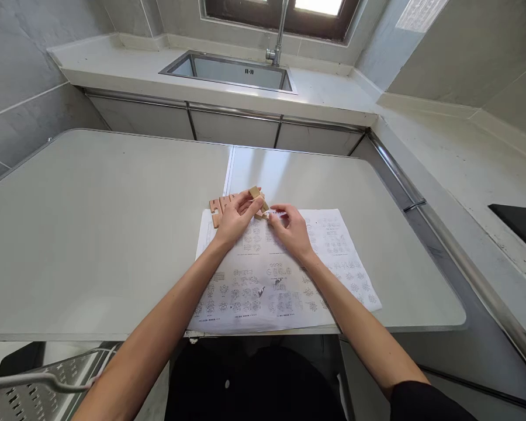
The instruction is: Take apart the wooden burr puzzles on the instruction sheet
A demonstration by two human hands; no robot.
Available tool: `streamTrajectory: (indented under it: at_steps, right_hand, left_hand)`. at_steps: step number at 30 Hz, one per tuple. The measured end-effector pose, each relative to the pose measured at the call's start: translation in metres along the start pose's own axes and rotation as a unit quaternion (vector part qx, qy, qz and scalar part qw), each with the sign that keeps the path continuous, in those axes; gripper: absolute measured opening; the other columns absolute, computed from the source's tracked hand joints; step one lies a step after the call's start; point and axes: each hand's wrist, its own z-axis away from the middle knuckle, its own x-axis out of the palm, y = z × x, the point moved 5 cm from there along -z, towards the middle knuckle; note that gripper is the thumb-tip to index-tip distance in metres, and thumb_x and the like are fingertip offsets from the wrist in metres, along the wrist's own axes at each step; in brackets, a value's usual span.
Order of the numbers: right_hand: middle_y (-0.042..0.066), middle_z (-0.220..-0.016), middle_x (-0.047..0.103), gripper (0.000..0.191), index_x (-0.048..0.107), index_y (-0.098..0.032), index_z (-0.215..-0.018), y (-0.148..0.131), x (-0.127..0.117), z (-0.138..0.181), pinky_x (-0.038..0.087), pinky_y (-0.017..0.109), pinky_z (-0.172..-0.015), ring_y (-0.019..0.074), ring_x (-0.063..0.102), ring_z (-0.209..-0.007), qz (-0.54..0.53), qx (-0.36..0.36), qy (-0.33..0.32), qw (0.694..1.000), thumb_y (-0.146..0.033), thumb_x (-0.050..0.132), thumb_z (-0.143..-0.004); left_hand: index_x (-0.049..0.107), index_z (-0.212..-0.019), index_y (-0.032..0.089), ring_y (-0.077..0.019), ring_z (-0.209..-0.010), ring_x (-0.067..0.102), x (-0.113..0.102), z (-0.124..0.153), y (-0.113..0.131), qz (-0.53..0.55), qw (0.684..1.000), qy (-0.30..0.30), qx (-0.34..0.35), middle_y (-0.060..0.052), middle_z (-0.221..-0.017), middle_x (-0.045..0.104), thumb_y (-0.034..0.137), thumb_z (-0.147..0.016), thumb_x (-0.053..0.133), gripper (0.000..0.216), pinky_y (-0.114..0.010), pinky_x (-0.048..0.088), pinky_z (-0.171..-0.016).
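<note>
A small wooden piece (258,202) is pinched by the left hand (234,219) and steadied by the right hand (291,228) fingertips, over the instruction sheet (280,275). Notches should be aligned squarely; remaining wooden pieces (219,206) lie at ten o'clock.

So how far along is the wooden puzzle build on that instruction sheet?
Early, by the look of it. Done: the instruction sheet lies spread flat on the table. In hand: the left hand and right hand pinch small wooden pieces together above it. Left: a flat strip of notched wooden pieces lies under the left hand, apparently unassembled; no finished shape is visible.
</note>
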Motion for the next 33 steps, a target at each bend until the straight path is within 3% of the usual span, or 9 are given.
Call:
streamTrajectory:
  at_steps: [4, 7, 10, 20, 26, 30, 33]
  right_hand:
    - [0.009, -0.124, 0.070, 0.031, 0.063, -0.025, -0.123, -0.012, 0.002, 0.002, 0.054, 0.042, -0.097, 0.0239, 0.068, -0.107, -0.094, -0.039, -0.037, 0.994, -0.041, 0.062, -0.097]
    - [0.005, -0.109, 0.073, 0.037, 0.057, -0.026, -0.125, -0.017, 0.006, 0.005, 0.056, 0.039, -0.086, 0.0203, 0.069, -0.088, -0.119, -0.027, -0.059, 0.991, -0.045, 0.070, -0.095]
    - [0.003, -0.096, 0.073, 0.038, 0.056, -0.026, -0.119, -0.017, 0.006, 0.006, 0.056, 0.037, -0.080, 0.0191, 0.069, -0.081, -0.129, -0.014, -0.048, 0.990, -0.049, 0.072, -0.094]
    - [0.001, -0.090, 0.068, 0.040, 0.057, -0.026, -0.108, -0.011, -0.001, 0.002, 0.056, 0.034, -0.075, 0.0177, 0.068, -0.079, -0.196, 0.023, 0.024, 0.980, -0.051, 0.080, -0.088]
    - [-0.003, -0.092, 0.067, 0.051, 0.049, -0.029, -0.108, -0.008, 0.006, 0.001, 0.050, 0.028, -0.056, 0.0115, 0.058, -0.059, -0.279, 0.080, -0.071, 0.954, -0.058, 0.083, -0.082]
    - [-0.005, -0.093, 0.070, 0.058, 0.041, -0.032, -0.109, -0.013, 0.010, 0.002, 0.047, 0.028, -0.054, 0.0099, 0.054, -0.053, -0.310, 0.094, -0.139, 0.936, -0.057, 0.085, -0.080]
    - [-0.005, -0.091, 0.070, 0.062, 0.039, -0.033, -0.112, -0.014, 0.011, 0.003, 0.046, 0.028, -0.055, 0.0109, 0.054, -0.055, -0.304, 0.098, -0.137, 0.938, -0.056, 0.086, -0.079]
  left_hand:
    - [0.066, -0.139, 0.022, -0.0297, -0.127, 0.066, 0.003, 0.002, 0.000, -0.036, 0.999, -0.034, -0.013, -0.009, -0.132, 0.073, 0.056, -0.096, 0.066, 0.055, -0.041, 0.052, -0.111]
    - [0.060, -0.148, 0.025, -0.0276, -0.125, 0.067, 0.005, 0.004, 0.003, -0.048, 0.996, -0.075, -0.008, -0.007, -0.125, 0.075, 0.056, -0.098, 0.062, 0.059, -0.040, 0.050, -0.112]
    - [0.056, -0.152, 0.026, -0.0262, -0.121, 0.068, 0.007, 0.005, 0.004, -0.052, 0.994, -0.093, 0.000, -0.007, -0.121, 0.075, 0.054, -0.099, 0.063, 0.061, -0.040, 0.050, -0.111]
    - [0.064, -0.139, 0.021, -0.0257, -0.117, 0.070, 0.006, 0.000, -0.005, -0.043, 0.997, -0.051, 0.044, -0.011, -0.132, 0.072, 0.053, -0.096, 0.068, 0.054, -0.040, 0.055, -0.105]
    - [0.068, -0.132, 0.021, -0.0300, -0.130, 0.064, 0.007, 0.002, 0.000, -0.024, 0.997, -0.074, 0.016, -0.011, -0.136, 0.071, 0.055, -0.092, 0.072, 0.052, -0.043, 0.048, -0.115]
    - [0.070, -0.127, 0.019, -0.0317, -0.122, 0.068, 0.010, 0.006, 0.001, 0.021, 0.994, -0.101, -0.018, -0.012, -0.124, 0.075, 0.057, -0.092, 0.072, 0.052, -0.046, 0.051, -0.110]
    - [0.071, -0.125, 0.022, -0.0298, -0.120, 0.068, 0.010, 0.006, 0.000, 0.050, 0.995, -0.089, -0.019, -0.010, -0.124, 0.075, 0.055, -0.089, 0.076, 0.049, -0.043, 0.053, -0.106]
